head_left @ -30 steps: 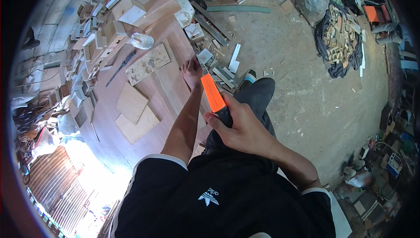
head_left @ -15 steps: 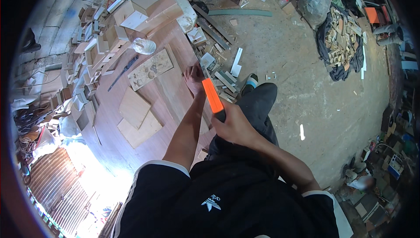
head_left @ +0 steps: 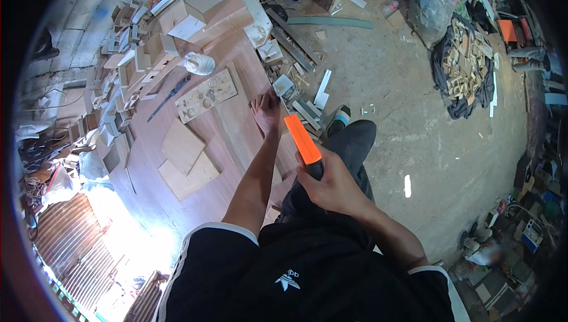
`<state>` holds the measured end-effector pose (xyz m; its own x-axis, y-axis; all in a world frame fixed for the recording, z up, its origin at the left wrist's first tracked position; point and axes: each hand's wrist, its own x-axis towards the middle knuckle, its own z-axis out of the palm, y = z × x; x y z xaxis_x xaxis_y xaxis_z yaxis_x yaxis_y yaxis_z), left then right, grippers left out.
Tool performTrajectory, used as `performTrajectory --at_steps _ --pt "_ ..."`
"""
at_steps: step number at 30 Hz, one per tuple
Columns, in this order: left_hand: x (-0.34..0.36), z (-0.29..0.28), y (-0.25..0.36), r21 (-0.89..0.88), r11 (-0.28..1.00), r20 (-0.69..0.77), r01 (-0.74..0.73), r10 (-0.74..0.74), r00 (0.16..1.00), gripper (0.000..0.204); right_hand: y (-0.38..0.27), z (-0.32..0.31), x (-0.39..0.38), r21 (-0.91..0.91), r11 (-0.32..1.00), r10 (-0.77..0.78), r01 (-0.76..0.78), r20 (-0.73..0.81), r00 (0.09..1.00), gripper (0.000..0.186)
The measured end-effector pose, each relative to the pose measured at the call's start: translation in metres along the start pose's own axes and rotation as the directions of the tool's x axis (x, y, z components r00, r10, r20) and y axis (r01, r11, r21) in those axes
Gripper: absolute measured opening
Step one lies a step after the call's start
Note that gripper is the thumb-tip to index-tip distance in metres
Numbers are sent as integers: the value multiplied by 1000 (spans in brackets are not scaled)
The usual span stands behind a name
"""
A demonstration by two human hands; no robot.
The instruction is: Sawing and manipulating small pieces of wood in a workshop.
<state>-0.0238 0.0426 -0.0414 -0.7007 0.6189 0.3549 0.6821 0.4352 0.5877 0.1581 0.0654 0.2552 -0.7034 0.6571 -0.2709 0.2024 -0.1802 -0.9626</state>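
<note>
My right hand [head_left: 332, 183] is closed around the orange and black handle of a hand saw [head_left: 303, 140]. The saw's thin blade is seen nearly edge-on, pointing away from me along the table's right edge, so little of it shows. My left hand [head_left: 266, 111] lies on a wooden plank [head_left: 228, 122] near that same edge, just left of the blade, with its fingers apart and pressing down. The plank rests on the reddish-brown wooden table [head_left: 142, 162].
On the table are a stained board [head_left: 207, 95], two flat wood panels [head_left: 183, 147], a dark long tool [head_left: 168, 98] and a clear plastic bag [head_left: 199, 63]. Wooden box pieces [head_left: 195, 20] crowd the far left. Offcuts [head_left: 305, 112] litter the floor beside my foot [head_left: 339, 120].
My right hand and the saw have come back toward me and a little to the right. The left hand stays on the plank; the whole view has shifted slightly.
</note>
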Motion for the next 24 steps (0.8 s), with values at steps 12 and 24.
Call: performTrajectory --at_steps 12,24 --pt "2 6 26 80 997 -13 17 -16 1000 13 47 4 34 -23 987 160 -161 -28 987 16" --pt "17 -4 42 127 893 372 432 -446 814 15 74 9 57 -116 990 75 -82 -58 995 17"
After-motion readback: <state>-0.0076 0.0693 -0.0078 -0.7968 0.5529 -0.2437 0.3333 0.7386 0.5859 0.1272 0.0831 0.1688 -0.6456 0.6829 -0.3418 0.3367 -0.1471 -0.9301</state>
